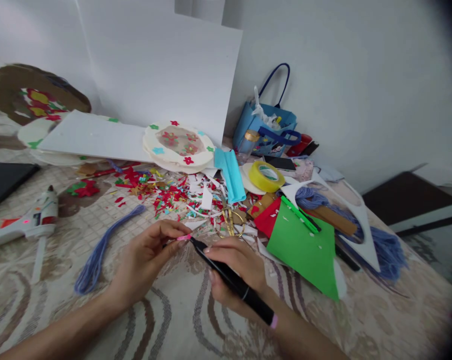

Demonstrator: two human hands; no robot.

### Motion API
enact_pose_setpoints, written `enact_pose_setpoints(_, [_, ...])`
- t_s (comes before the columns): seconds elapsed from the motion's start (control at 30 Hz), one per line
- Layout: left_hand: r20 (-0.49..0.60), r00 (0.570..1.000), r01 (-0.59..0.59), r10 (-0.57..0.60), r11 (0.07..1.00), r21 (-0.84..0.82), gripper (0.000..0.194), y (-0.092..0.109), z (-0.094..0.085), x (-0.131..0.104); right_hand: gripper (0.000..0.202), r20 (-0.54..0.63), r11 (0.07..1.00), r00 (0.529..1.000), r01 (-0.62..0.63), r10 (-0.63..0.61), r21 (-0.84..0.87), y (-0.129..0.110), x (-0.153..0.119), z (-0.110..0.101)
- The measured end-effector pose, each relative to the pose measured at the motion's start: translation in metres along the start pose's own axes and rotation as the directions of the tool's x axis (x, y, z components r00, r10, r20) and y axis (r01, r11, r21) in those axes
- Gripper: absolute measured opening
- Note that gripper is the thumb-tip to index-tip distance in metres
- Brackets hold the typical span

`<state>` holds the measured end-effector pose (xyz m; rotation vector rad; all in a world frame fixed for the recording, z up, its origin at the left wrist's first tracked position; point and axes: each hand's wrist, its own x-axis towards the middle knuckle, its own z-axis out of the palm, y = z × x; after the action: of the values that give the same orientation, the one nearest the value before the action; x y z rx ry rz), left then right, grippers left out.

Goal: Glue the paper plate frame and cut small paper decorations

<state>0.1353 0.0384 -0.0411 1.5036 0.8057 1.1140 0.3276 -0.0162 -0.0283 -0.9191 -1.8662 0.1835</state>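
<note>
Near the middle of the table, my left hand (145,257) pinches a small pink piece (184,237) between thumb and fingers. My right hand (239,270) is wrapped round a black marker (233,282) with a pink end. The marker's tip points up and left and meets or nearly meets the pink piece; contact is too small to make out. Just beyond the hands lie gold-handled scissors (231,223) among paper scraps (166,195). A bundle of blue yarn (102,252) rests left of my left hand.
A glue gun (34,217) and a black tablet-like object (6,180) lie at left. Decorated white rounds (156,150) stand behind the scraps. On the right are yellow tape (261,177), green sheet (304,255), a white cut-out frame (366,240) and a blue bag (244,117).
</note>
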Motion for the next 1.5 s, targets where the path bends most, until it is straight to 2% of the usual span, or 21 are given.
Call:
enact_pose_setpoints(0.1, [0.015, 0.999, -0.03, 0.029, 0.998, 0.056, 0.007, 0.0005, -0.0012, 0.0003, 0.027, -0.014, 0.999, 0.999, -0.044, 0.044, 0.008, -0.0004, 0.001, -0.0011])
enact_pose_setpoints(0.23, [0.035, 0.997, -0.073, 0.07, 0.992, 0.106, 0.008, -0.0005, -0.0027, 0.0003, 0.028, -0.011, 1.0, 1.0, -0.006, 0.006, 0.027, 0.0005, 0.0006, 0.0001])
enact_pose_setpoints(0.33, [0.016, 0.997, -0.079, 0.078, 0.99, 0.118, 0.009, -0.001, -0.0032, 0.0011, 0.027, -0.024, 0.999, 0.999, -0.041, 0.041, 0.037, 0.0017, 0.0, -0.0006])
enact_pose_setpoints(0.5, [-0.007, 1.0, -0.001, 0.001, 0.999, 0.039, 0.008, -0.0007, -0.0022, 0.0026, 0.03, -0.038, 0.996, 0.997, -0.061, 0.064, 0.059, -0.0003, 0.0019, -0.005])
enact_pose_setpoints(0.67, [0.021, 0.995, 0.101, -0.101, 0.995, 0.015, 0.009, 0.001, -0.0011, 0.0026, 0.032, -0.027, 0.996, 0.997, -0.07, 0.072, 0.063, -0.0024, 0.0021, -0.0045])
enact_pose_setpoints(0.93, [0.028, 0.999, 0.034, -0.038, 0.988, 0.149, 0.005, -0.004, -0.0022, 0.0021, 0.031, 0.0, 0.998, 0.999, -0.033, 0.033, 0.06, -0.0033, 0.0034, -0.001])
enact_pose_setpoints(1.13, [0.023, 1.0, 0.004, -0.007, 0.993, 0.122, 0.004, -0.0054, 0.0001, 0.0015, 0.033, 0.041, 0.997, 0.999, -0.02, 0.017, 0.073, -0.0023, 0.0022, 0.0011])
enact_pose_setpoints(1.33, [0.023, 1.0, -0.022, 0.019, 0.992, 0.123, 0.006, -0.0041, 0.0, 0.0018, 0.03, -0.02, 0.996, 0.997, -0.069, 0.07, 0.06, -0.0009, 0.0019, -0.0007])
enact_pose_setpoints(1.5, [0.024, 1.0, -0.013, 0.01, 0.994, 0.106, 0.004, -0.0031, 0.001, 0.0026, 0.032, 0.029, 0.998, 0.999, -0.02, 0.018, 0.06, -0.0017, 0.0028, 0.0008])
